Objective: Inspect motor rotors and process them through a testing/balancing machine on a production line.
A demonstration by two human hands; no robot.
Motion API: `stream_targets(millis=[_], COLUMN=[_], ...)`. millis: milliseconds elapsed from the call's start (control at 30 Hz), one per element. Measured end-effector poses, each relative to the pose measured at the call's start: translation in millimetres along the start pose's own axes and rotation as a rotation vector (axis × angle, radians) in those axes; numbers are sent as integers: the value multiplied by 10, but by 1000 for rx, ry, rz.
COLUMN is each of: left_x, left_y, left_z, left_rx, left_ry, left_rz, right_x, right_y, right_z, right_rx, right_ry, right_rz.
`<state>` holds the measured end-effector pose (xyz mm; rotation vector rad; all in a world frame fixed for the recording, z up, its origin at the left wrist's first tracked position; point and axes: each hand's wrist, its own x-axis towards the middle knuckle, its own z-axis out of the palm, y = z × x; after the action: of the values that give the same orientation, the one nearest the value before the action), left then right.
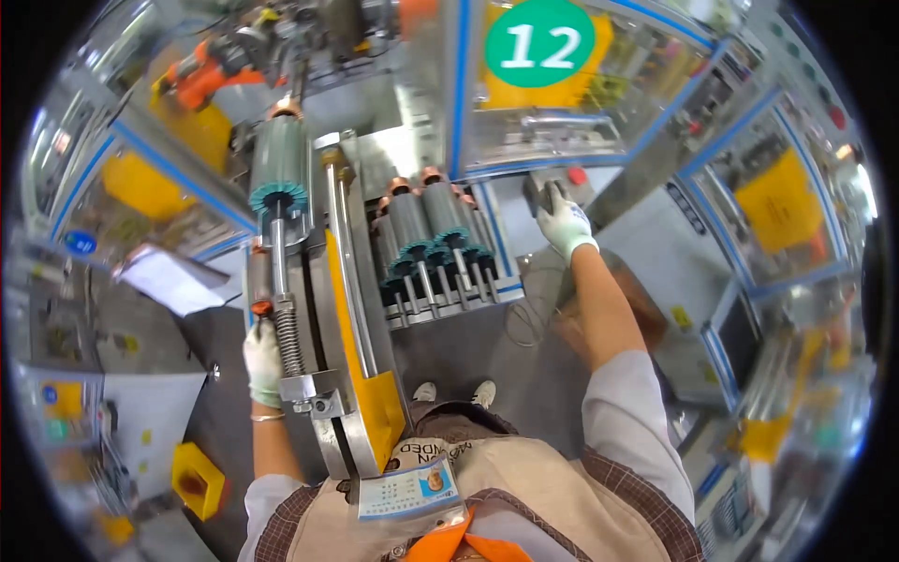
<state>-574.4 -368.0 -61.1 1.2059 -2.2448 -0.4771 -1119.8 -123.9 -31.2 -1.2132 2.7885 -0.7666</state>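
Note:
My left hand [263, 363], in a white glove, is closed at the lower end of a dark cylinder [260, 273] with a copper-coloured end, left of a spring-loaded rod [288, 337]; the fingers are partly hidden. Above that rod, a large motor rotor [279, 155] with a grey core, teal end and copper-coloured top lies along the metal fixture [330, 440]. My right hand [567, 225], also gloved, reaches forward with fingers stretched onto a dark grey control box [538, 190]. A red button [577, 175] sits on the box beside the fingertips.
Several similar rotors [408, 220] stand grouped on a rack right of the fixture, shafts pointing toward me. A yellow guard plate [382, 421] runs along the fixture. Clear-panelled machine enclosures [548, 140] stand ahead and at both sides. A yellow hexagonal object [198, 480] is at lower left.

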Motion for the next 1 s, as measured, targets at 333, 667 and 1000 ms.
stream_targets(millis=[333, 667, 1000], left_x=[210, 264, 230], left_y=[451, 350, 626], left_z=[373, 763, 721], left_rx=[441, -121, -61], left_ry=[-486, -282, -26], left_rz=[-446, -282, -199], right_x=[164, 27, -808], right_y=[-240, -1624, -1546], right_z=[50, -308, -670], right_rx=[-273, -3, 1720], right_ry=[-230, -460, -41], right_rz=[130, -417, -163])
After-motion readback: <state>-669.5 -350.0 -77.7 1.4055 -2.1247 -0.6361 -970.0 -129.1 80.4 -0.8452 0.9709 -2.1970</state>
